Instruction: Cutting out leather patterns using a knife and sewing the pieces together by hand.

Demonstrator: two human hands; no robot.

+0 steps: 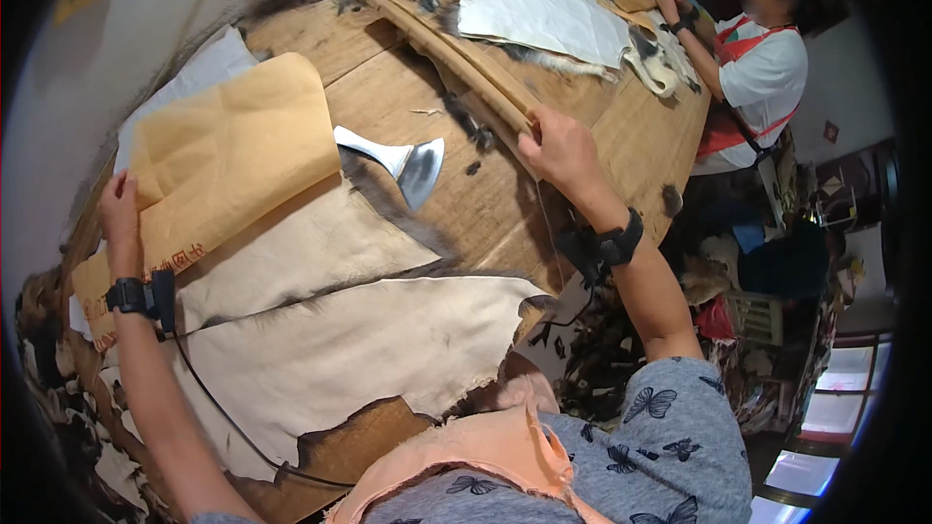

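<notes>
L hand (pixel 118 204) is placed at the left edge of a brown paper sheet (pixel 238 141), w/ a black wristband (pixel 129 295) worn below it; fingers are bent at the edge, but whether the paper is pinched or only pressed can't be told for sure from this angle. The paper is spread at the left of the wooden tbl (pixel 340 49), its top edge curved up, red print on its lower part. A white sheet (pixel 209 66) is partly covered by it, as is the upper pale hide (pixel 301 243), whose right edge is fringed w/ dark fur. A 2nd pale hide (pixel 379 340) is laid just below, nearer the body, its lower edge ragged. Btwn paper and tbl centre, a metal knife w/ a flared blade (pixel 419 175) is set down, narrow end by the paper's right edge. Further R, a long wooden strip (pixel 447 49) is laid diagonally; its near end is clamped in the R hand (pixel 566 150), fingers closed round it. Beyond the strip, white sheets (pixel 534 5) are stacked over furred hide. At far R, a co-worker (pixel 762 68) in a red apron is seen, hands held together over the tbl's far side; below, a pale crate (pixel 755 315) is seen.
</notes>
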